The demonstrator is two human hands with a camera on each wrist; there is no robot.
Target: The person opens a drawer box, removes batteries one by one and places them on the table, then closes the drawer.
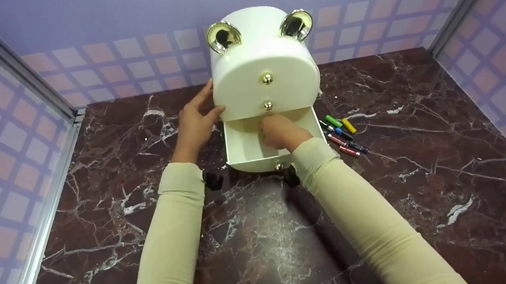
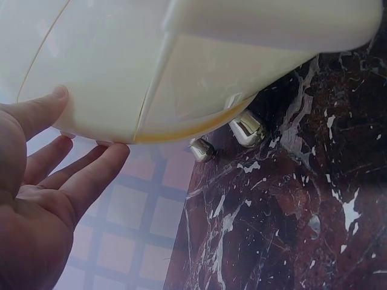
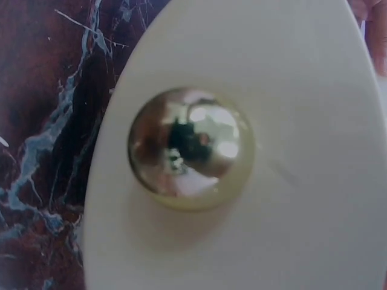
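A rounded white drawer box (image 1: 266, 83) stands at the back of the marble top, with gold knobs on its front. Its bottom drawer (image 1: 245, 153) is pulled out. My left hand (image 1: 194, 124) steadies the box's left side; in the left wrist view its fingers (image 2: 97, 175) are fairly straight, with the fingertips and thumb touching the shell. My right hand (image 1: 281, 133) reaches down into the drawer, fingers bent and mostly hidden, so anything in them cannot be made out. The right wrist view is filled by a gold knob (image 3: 190, 148) on the white drawer front.
Several coloured markers (image 1: 341, 136) lie in a loose group right of the drawer. Two shiny gold eye-shaped pieces (image 1: 224, 36) sit on top of the box. Tiled-pattern panels (image 1: 140, 56) wall the marble surface (image 1: 416, 184) at the back and both sides.
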